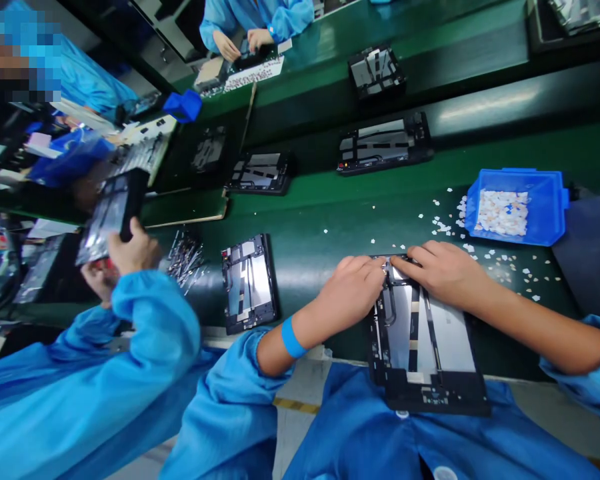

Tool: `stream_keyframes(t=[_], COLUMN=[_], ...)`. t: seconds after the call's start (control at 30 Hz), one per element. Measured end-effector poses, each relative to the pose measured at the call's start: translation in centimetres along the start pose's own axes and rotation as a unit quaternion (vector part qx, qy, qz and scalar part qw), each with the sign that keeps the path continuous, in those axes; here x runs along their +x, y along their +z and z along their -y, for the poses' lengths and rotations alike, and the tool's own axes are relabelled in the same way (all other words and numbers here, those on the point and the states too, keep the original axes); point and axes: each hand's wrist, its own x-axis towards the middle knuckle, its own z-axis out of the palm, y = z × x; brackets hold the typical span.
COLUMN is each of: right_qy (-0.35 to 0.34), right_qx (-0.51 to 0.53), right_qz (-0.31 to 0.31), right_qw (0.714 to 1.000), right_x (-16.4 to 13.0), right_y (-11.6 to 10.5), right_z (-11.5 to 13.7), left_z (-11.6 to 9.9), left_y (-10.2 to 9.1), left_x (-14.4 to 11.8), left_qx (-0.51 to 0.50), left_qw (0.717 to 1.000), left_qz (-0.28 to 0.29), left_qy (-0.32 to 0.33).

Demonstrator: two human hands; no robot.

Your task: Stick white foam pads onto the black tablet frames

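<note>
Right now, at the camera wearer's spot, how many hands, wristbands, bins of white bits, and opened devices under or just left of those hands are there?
Hands: 2 (left hand, right hand)
Wristbands: 1 (blue wristband)
Bins: 1 (blue bin)
Opened devices: 2 (device under the hands, device to the left)
Total: 6
</note>
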Motion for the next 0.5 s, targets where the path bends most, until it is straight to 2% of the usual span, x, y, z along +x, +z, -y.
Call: stream_keyframes(t=[0.07, 0.13, 0.2, 0.3, 0.5], right_qy=[-0.005, -0.013, -0.013, -0.006, -0.003], right_qx=[0.004, 0.016, 0.033, 0.046, 0.029], right_qz=[0.008, 0.007, -0.001, -0.014, -0.020], right_qw=[1.000, 1.000, 0.999, 0.999, 0.999], right_x=[0.0, 0.0, -0.1, -0.2, -0.2], right_y=[0.1, 0.2, 0.4, 0.5, 0.7], right_z=[-0.4, -0.8, -1.1, -1.2, -1.0], left_z=[0.5, 1.0, 1.4, 1.8, 2.0], left_y=[-0.6, -0.8, -0.6, 0.3, 1.2], left_x=[0.6, 1.5, 2.5, 3.9, 4.9], left_qx=[-0.108, -0.211, -0.274, -0.293, -0.233], left_qw=[0.993, 0.973, 0.952, 0.942, 0.958], left_qz=[-0.022, -0.041, -0.032, -0.003, -0.015], left_qy=[-0.039, -0.086, -0.129, -0.162, -0.167])
